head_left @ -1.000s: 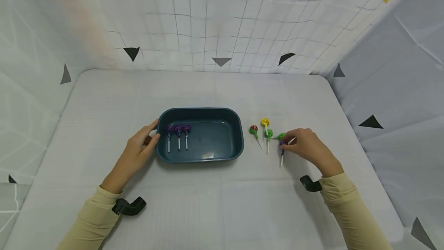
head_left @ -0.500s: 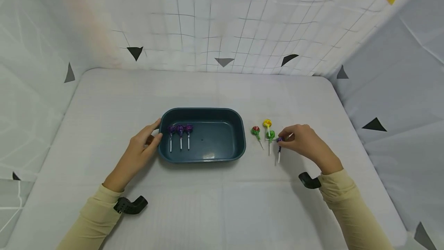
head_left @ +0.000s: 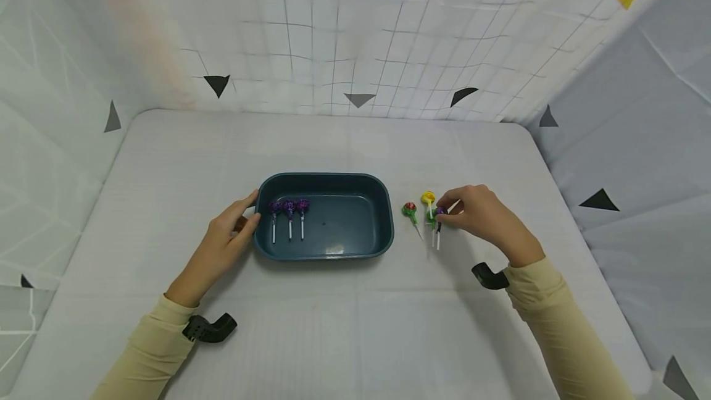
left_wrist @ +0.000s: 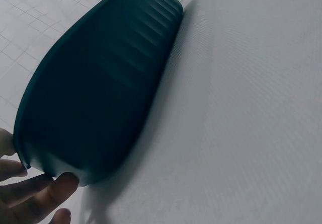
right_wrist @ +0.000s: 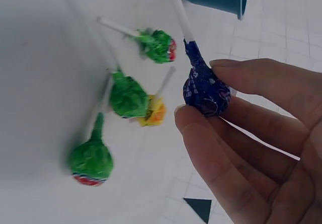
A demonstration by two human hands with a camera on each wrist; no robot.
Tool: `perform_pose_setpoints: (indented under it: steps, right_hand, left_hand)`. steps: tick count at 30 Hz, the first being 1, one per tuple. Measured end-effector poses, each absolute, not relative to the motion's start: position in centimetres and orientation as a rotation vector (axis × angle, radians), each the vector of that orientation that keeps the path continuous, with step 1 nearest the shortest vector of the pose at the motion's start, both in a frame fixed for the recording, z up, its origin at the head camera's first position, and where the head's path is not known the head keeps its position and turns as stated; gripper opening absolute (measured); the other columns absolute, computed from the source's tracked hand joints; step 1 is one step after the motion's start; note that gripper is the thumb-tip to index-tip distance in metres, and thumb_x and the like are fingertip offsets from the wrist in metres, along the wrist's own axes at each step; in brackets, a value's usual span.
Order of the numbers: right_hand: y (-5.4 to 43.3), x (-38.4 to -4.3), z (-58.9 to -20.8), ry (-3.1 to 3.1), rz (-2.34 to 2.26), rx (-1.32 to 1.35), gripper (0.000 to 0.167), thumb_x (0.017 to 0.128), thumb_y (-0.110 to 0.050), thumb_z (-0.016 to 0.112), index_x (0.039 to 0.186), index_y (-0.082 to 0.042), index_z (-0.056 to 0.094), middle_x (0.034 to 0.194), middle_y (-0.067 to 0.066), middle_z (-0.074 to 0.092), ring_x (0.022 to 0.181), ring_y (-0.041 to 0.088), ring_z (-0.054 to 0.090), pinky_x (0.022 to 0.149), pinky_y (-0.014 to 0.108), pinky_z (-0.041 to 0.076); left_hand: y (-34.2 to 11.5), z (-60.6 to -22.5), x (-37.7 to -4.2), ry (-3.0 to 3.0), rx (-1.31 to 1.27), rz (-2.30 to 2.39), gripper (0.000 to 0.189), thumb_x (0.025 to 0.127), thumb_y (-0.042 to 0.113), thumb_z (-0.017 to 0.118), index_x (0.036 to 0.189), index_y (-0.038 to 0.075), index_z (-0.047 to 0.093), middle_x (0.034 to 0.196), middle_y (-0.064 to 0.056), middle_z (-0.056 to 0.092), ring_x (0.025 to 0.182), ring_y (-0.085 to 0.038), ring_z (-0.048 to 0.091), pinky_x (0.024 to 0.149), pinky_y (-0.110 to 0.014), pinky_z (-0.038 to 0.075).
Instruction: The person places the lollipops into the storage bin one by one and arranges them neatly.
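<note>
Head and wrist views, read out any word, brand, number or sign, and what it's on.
Nothing readable anywhere.
Purple-wrapped round lollipop in the right fingers: pale marks, too blurred.
Three other purple lollipops: too small.
Green round lollipops, yellow round lollipop: too blurred.
Dark teal plastic tray: none visible.

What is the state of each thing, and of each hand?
Tray: upright, on table
Left hand: touches the tray's end
Held lollipop: purple, wrapped
Right hand: pinches the held lollipop
Tray lollipops: three, purple, lying in a row
Green lollipops: three, wrapped, lying on table
Yellow lollipop: lying by a green one
</note>
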State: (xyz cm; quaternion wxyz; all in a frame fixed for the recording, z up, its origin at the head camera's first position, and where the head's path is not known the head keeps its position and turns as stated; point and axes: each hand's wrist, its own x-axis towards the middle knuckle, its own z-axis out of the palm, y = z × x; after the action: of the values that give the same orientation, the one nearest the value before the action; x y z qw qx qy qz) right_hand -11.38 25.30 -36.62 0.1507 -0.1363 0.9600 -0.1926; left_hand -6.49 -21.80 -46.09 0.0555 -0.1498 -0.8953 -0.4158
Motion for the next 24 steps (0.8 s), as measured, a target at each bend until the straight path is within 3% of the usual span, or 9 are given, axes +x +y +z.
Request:
perform_pose_setpoints:
  steps: [12, 24]
  right_hand:
    - [23.7, -12.4, -35.2, 2.753, -0.558, -0.47, 0.02, 0.09, -0.016, 0.081, 0.107, -0.006, 0.079, 0.103, 0.009, 0.079, 0.09, 0.022, 0.074, 0.071, 0.035, 0.059]
    - [21.8, -13.2, -34.0, 2.734, -0.547, -0.548, 0.019, 0.091, -0.016, 0.08, 0.107, -0.007, 0.079, 0.101, 0.006, 0.079, 0.092, 0.022, 0.074, 0.077, 0.038, 0.059]
  left_hand:
    - [-21.8, -46.0, -6.5, -2.717, -0.457, -1.259, 0.052, 0.109, 0.017, 0.053, 0.158, 0.002, 0.041, 0.138, -0.02, 0.063, 0.09, -0.023, 0.067, 0.075, -0.028, 0.052]
    - [-21.7, -45.9, -6.5, -2.705, -0.453, -1.284, 0.052, 0.108, 0.014, 0.055, 0.156, 0.002, 0.043, 0.128, -0.018, 0.067, 0.089, -0.023, 0.067, 0.077, -0.027, 0.052]
